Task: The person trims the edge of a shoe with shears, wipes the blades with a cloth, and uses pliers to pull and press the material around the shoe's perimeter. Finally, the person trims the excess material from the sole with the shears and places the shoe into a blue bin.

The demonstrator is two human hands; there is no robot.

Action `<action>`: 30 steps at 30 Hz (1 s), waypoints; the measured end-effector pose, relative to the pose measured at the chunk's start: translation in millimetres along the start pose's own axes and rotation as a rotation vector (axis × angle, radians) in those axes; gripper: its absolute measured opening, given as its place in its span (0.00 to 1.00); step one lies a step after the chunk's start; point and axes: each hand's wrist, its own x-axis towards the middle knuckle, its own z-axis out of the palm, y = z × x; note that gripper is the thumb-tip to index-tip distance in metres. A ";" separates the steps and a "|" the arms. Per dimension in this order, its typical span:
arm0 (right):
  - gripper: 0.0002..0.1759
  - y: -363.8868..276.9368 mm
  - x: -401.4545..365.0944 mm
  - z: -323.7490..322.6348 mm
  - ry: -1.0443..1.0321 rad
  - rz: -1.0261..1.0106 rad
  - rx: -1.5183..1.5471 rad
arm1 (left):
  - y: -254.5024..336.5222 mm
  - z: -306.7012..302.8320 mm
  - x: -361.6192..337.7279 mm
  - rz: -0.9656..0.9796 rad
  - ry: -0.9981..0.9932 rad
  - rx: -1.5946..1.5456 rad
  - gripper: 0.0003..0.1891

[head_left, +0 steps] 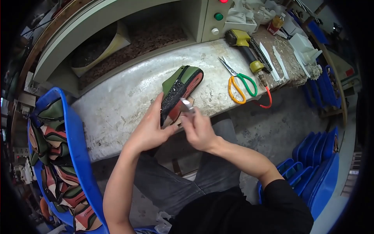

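Note:
A green and black shoe upper with a studded band and a reddish underside lies tilted on its side over the worn workbench. My left hand is wrapped round its lower left end, thumb below and fingers along the edge. My right hand is closed on a small metal tool, slightly blurred, whose tip is at the shoe's reddish underside. Right of the shoe, scissors with one orange and one green handle lie on the bench.
A yellow and black power tool with a red hose lies at the back right. On the left stands a blue bin of similar shoes. Blue bins are stacked at the lower right. A machine opening borders the bench's back.

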 end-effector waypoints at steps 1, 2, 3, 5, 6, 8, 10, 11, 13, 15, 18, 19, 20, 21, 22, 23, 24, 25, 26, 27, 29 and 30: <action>0.09 0.4 -4.2 -4.2 -0.032 0.087 0.029 | -1.8 -0.1 -4.5 0.026 -0.008 -0.027 0.35; 0.09 0.3 -10.5 -9.2 -0.025 0.099 0.040 | -3.4 -0.5 -8.3 0.017 -0.022 -0.021 0.35; 0.09 -1.3 -16.4 -16.9 -0.126 0.196 0.109 | -5.4 -2.0 -9.9 -0.059 -0.026 -0.148 0.34; 0.09 -5.2 -24.7 -29.5 -0.333 0.381 0.258 | -9.5 -6.3 -12.7 -0.222 -0.024 -0.394 0.31; 0.09 -4.4 -26.3 -31.0 -0.445 0.466 0.336 | -10.4 -6.9 -13.9 -0.308 -0.013 -0.515 0.29; 0.09 -0.8 -26.0 -25.8 -0.454 0.458 0.357 | -9.8 0.1 -16.6 -0.293 0.007 -0.447 0.28; 0.09 2.5 -21.0 -19.0 -0.482 0.427 0.366 | -7.0 10.5 -17.2 -0.233 0.062 -0.330 0.27; 0.09 4.2 -20.1 -17.4 -0.495 0.410 0.369 | -4.7 14.8 -16.6 -0.202 0.089 -0.272 0.26; 0.09 7.4 -22.3 -15.1 -0.446 0.311 0.252 | 7.3 21.1 -16.0 -0.226 0.089 -0.173 0.26; 0.10 9.8 -21.9 -10.1 -0.351 0.101 -0.005 | 21.2 22.3 -14.6 -0.259 0.111 0.007 0.25; 0.11 10.4 -23.8 -0.9 -0.308 0.037 -0.165 | 16.3 25.7 -18.1 -0.270 0.143 0.081 0.24; 0.11 8.7 -25.4 1.9 -0.312 0.072 -0.205 | 11.8 28.8 -20.0 -0.255 0.166 0.062 0.24; 0.11 6.7 -26.0 3.5 -0.313 0.105 -0.249 | 8.6 31.5 -20.6 -0.234 0.190 0.041 0.23; 0.12 5.8 -24.1 3.8 -0.316 0.130 -0.298 | 7.5 32.9 -19.3 -0.209 0.223 0.018 0.23; 0.12 5.5 -22.8 4.1 -0.317 0.127 -0.306 | 8.2 33.6 -18.4 -0.204 0.226 0.012 0.23; 0.12 5.3 -23.4 5.6 -0.311 0.125 -0.281 | 9.6 34.1 -19.2 -0.205 0.227 0.006 0.23; 0.12 5.7 -23.2 6.8 -0.309 0.119 -0.258 | 11.0 34.4 -19.8 -0.207 0.235 0.000 0.23; 0.12 5.3 -23.5 8.1 -0.305 0.114 -0.234 | 12.4 34.7 -20.5 -0.208 0.241 -0.007 0.23; 0.12 3.9 -24.3 7.8 -0.301 0.109 -0.215 | 13.4 36.2 -20.9 -0.205 0.247 -0.018 0.24; 0.12 -1.2 -26.0 3.0 -0.345 0.207 -0.089 | 13.7 39.7 -21.1 -0.203 0.255 -0.032 0.24; 0.12 -14.1 -27.4 -18.7 -0.402 0.284 0.013 | 12.0 48.0 -15.9 -0.191 0.302 0.121 0.24; 0.11 -21.1 -34.6 -34.8 -0.399 0.539 0.147 | 11.3 51.8 -16.0 -0.192 0.323 0.197 0.25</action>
